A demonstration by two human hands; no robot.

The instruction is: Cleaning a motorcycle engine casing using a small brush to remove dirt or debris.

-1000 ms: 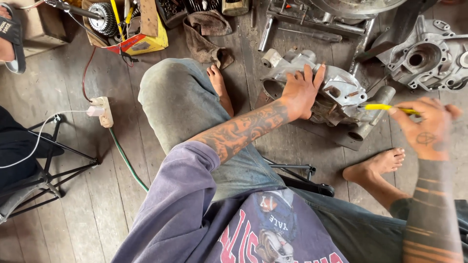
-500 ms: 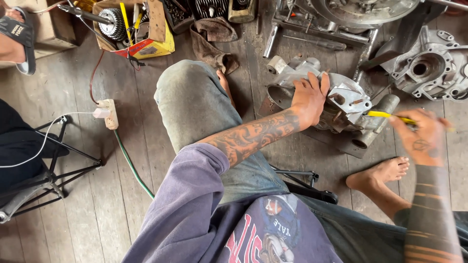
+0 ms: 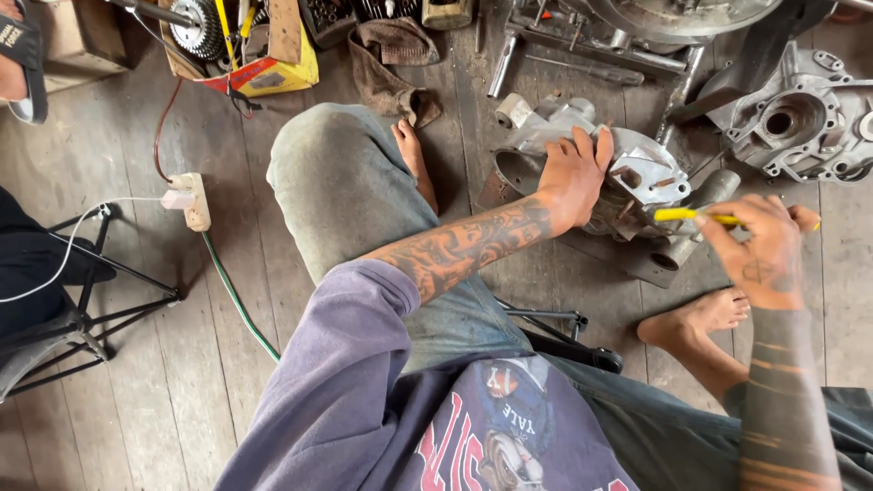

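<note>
I sit on a wooden floor with a grey metal engine casing [image 3: 650,173] in front of me. My left hand [image 3: 571,173] lies flat on top of the casing, fingers spread, pressing on it. My right hand [image 3: 762,244] is to the right of the casing and grips a yellow-handled tool [image 3: 684,215], whose yellow end points left at the casing's side. My bare feet rest on the floor on either side of the casing.
A second engine casing [image 3: 796,118] lies at the far right. Metal shafts and parts [image 3: 582,45] lie beyond. A yellow box of tools [image 3: 264,64] and a brown rag [image 3: 391,55] sit at the back. A power strip with a green cable [image 3: 195,202] lies left, beside a black metal stand [image 3: 91,300].
The view has shifted slightly. My right hand has moved left and down, bringing the yellow tool closer to the casing. My left hand stays on the casing.
</note>
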